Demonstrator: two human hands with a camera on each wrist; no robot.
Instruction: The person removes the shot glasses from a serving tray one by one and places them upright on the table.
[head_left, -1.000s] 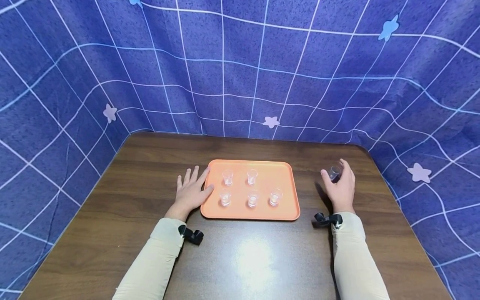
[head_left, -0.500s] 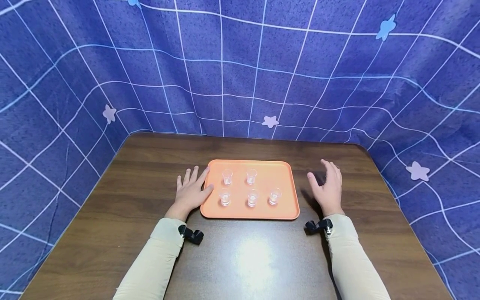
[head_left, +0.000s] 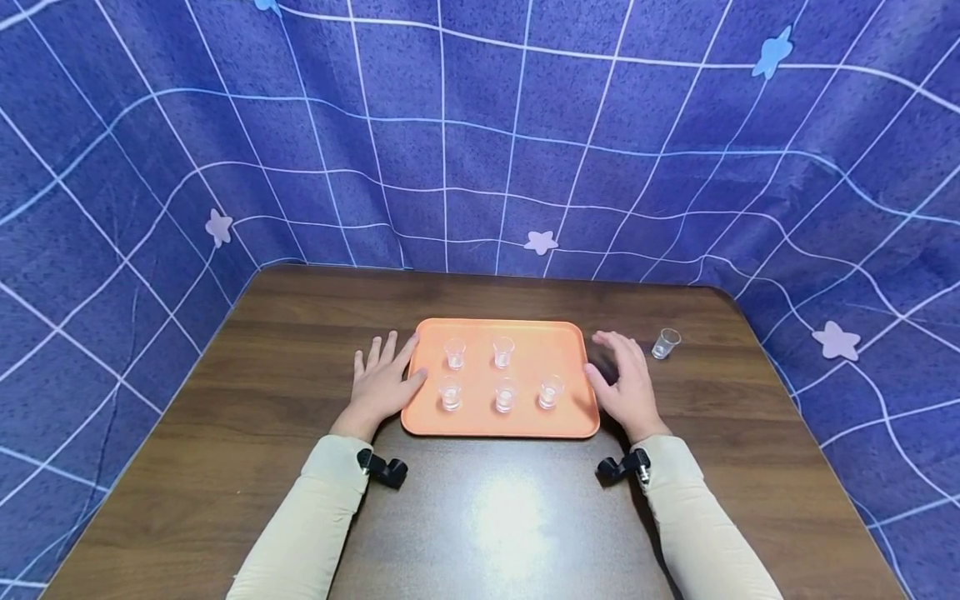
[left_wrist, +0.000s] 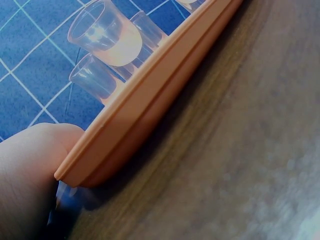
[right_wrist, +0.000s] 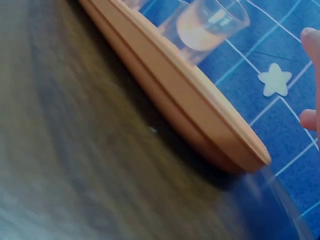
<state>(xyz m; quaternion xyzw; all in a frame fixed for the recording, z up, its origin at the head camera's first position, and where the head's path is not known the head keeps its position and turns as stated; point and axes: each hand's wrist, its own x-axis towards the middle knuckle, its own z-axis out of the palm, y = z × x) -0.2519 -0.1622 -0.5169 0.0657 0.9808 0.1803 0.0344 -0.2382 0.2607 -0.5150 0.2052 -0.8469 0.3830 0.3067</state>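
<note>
An orange tray [head_left: 495, 425] lies on the table and bears several small clear shot glasses [head_left: 503, 353], two in the back row and three in front. At the tray's left edge, my left hand [head_left: 378, 387] rests with fingers spread and its thumb over the rim. In the left wrist view that hand [left_wrist: 30, 170] touches the tray's corner. My right hand [head_left: 626, 387] is at the right edge, fingers apart and holding nothing; whether its thumb touches the rim I cannot tell. Another shot glass [head_left: 666, 343] stands alone on the table beyond the right hand.
The dark wooden table [head_left: 300, 317] extends around the tray on all sides. A blue curtain [head_left: 480, 142] with white lines and stars hangs along its back and sides.
My right hand has let go of the single shot glass and moved left to the tray's right edge. That glass stays on the table. The left hand and tray have not moved.
</note>
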